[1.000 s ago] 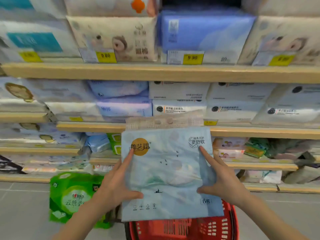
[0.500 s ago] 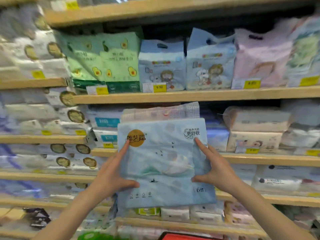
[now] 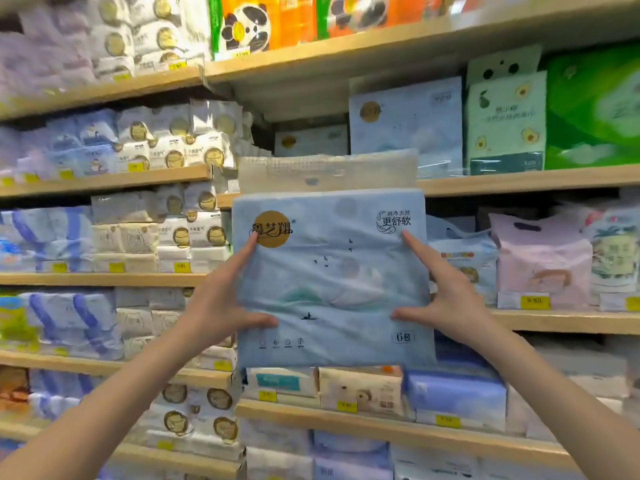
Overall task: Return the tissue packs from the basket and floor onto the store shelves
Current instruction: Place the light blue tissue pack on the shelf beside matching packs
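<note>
I hold a light-blue tissue pack [image 3: 332,278] with a gold round logo and a clear handle flap upright in front of the shelves. My left hand [image 3: 221,299] grips its left edge, thumb across the lower front. My right hand [image 3: 446,299] grips its right edge the same way. Just above and behind it, matching light-blue packs [image 3: 405,123] stand on a wooden shelf [image 3: 519,180], with a darker gap [image 3: 311,112] to their left above a lower pack. The basket and floor are out of view.
Wooden shelves full of tissue packs fill the view: green avocado packs [image 3: 505,123] to the upper right, pink and white packs [image 3: 540,258] at right, white and blue packs [image 3: 138,147] at left, orange panda packs [image 3: 256,26] on top.
The pack has risen in both hands from above the red basket to the upper shelves. My view tilted up, so the basket and floor dropped out of sight.
</note>
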The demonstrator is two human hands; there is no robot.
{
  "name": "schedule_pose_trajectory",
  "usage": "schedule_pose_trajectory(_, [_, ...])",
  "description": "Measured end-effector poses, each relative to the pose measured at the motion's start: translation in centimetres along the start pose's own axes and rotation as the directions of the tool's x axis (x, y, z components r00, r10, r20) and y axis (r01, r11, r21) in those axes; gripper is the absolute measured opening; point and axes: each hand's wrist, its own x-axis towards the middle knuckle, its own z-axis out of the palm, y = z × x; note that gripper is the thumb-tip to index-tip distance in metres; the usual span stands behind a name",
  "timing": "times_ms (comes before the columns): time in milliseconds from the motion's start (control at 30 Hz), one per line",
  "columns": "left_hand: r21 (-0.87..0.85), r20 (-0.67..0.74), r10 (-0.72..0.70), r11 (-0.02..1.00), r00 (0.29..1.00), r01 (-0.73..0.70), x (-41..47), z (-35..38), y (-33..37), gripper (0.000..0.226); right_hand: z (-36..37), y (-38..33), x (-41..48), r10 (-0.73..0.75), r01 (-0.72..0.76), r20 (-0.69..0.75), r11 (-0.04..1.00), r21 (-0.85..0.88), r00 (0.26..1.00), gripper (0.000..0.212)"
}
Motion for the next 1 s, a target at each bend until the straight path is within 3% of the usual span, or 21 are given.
schedule_pose_trajectory(400, [0.037, -0.229, 0.151, 0.989, 0.962, -0.146, 11.9, -3.5, -0.8, 0.123, -2.1, -0.1, 13.1, -0.175, 0.177, -0.103, 0.984, 0.008, 0.979, 0.107])
schedule_pose_trajectory(733, [0.131, -0.360, 0.287, 0.958, 0.888, -0.256, 19.1, -8.9, -2.4, 0.123, -1.6, -2.5, 23.2, -0.362, 0.365, -0.204, 0.931, -0.020, 0.910, 0.110])
schedule_pose_trajectory(1000, [0.064, -0.410, 0.397, 0.910, 0.821, -0.409, 26.2, -11.8, -6.5, 0.122, 0.4, -4.3, 29.7, -0.431, 0.429, -0.293, 0.900, -0.075, 0.853, 0.110])
